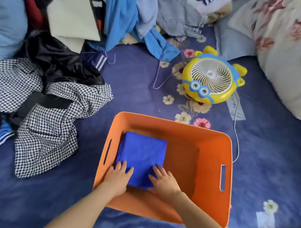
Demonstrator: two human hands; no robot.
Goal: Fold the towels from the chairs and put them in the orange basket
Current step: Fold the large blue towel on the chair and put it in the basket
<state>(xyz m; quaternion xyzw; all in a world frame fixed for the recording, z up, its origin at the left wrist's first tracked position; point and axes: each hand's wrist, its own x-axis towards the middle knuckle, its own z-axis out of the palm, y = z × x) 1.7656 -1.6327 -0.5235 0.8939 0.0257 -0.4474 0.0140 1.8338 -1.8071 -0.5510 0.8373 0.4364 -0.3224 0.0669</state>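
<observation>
My left hand [118,177] and right hand [164,182] press flat (2 open palms) on the blue towel [141,152], seating it against the orange basket [214,135]'s left wall to leave room.

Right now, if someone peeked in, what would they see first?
The orange basket sits in the middle of the blue flowered cover, where the left hand and right hand rest on a folded blue towel at its left side. Behind it, to the right, lies a yellow cartoon fan.

Smooth matt orange plastic basket [214,140] holds soft blue cloth towel [143,151]; glossy yellow plastic fan [210,77] upper right.
</observation>
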